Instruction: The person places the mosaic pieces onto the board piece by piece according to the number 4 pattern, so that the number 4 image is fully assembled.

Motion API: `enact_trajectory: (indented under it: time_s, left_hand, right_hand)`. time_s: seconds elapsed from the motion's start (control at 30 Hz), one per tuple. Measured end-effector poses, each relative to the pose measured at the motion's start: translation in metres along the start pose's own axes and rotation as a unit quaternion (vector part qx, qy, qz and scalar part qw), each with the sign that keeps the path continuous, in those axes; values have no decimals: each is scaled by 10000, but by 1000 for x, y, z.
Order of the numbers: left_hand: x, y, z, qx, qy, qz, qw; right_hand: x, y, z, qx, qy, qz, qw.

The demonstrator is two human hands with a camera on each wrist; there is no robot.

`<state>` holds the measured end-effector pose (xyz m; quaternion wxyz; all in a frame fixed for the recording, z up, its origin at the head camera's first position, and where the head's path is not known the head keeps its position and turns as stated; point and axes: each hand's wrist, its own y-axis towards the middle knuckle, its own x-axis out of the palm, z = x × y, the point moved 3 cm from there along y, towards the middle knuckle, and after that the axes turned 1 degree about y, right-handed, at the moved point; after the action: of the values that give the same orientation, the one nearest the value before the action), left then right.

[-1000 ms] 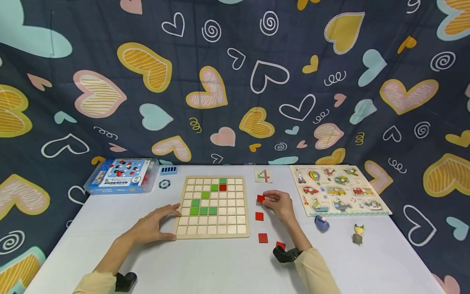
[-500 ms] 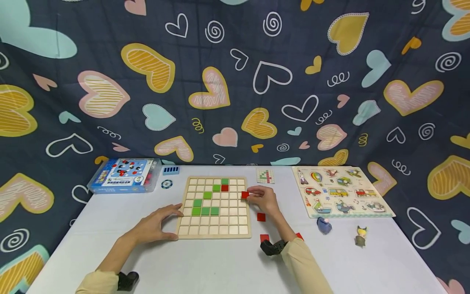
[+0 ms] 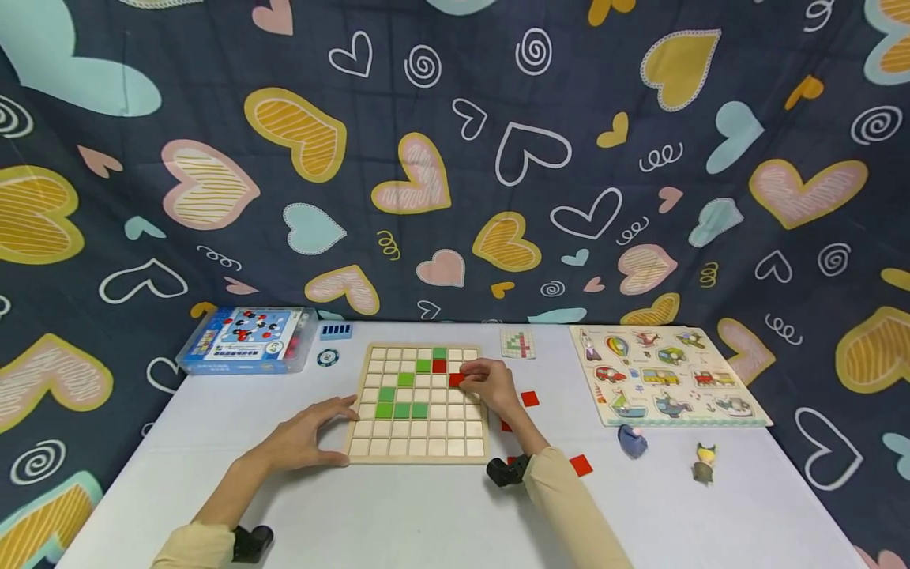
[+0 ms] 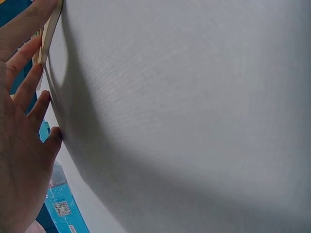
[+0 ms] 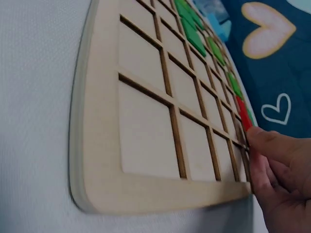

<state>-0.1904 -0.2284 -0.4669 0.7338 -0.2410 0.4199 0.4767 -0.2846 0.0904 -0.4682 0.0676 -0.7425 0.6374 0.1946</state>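
A square wooden grid board (image 3: pixel 418 449) lies on the table before me. Several green tiles (image 3: pixel 405 379) sit in its cells, with one red tile (image 3: pixel 438 366) near the top. My right hand (image 3: pixel 495 389) pinches another red tile (image 3: pixel 456 380) over a cell one row lower and to the right. My left hand (image 3: pixel 302 438) rests at the board's left edge, thumb and fingers spread and touching the frame. The right wrist view shows the right hand (image 5: pixel 284 170) at the board's far side. In the left wrist view, the left hand (image 4: pixel 24 126) has its fingers extended.
Loose red tiles (image 3: pixel 529 398) lie right of the board, some partly hidden by my right arm. Behind them is a small pattern card (image 3: pixel 517 344). A picture puzzle (image 3: pixel 668 378) and two small figures (image 3: pixel 632 442) stand right; a plastic box (image 3: pixel 249 340) stands back left.
My right hand has carried the red tile leftward from the table onto the board. One loose red tile has shifted right and turned. The left hand stays at the board's edge.
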Motion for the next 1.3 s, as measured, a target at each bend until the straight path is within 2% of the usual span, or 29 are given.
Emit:
enact_trajectory:
  time_s: [0.6,1.07,1.2,1.3]
  left_hand:
    - [2,0,0,-103,-28,-53,9999]
    - [0,0,0,-128,-30,-71,9999]
    - [-1,0,0,-187,-85,-104,9997]
    - [0,0,0,-193,-104,-123,9997]
  right_hand:
    - [16,6,-6,-221,-161,-166,9995]
    - [20,6,-14,-93,168,-392,9990]
    - [15,5,-11,-41,201,-310,9993]
    - [7,4,-6,153,500,-295,9982]
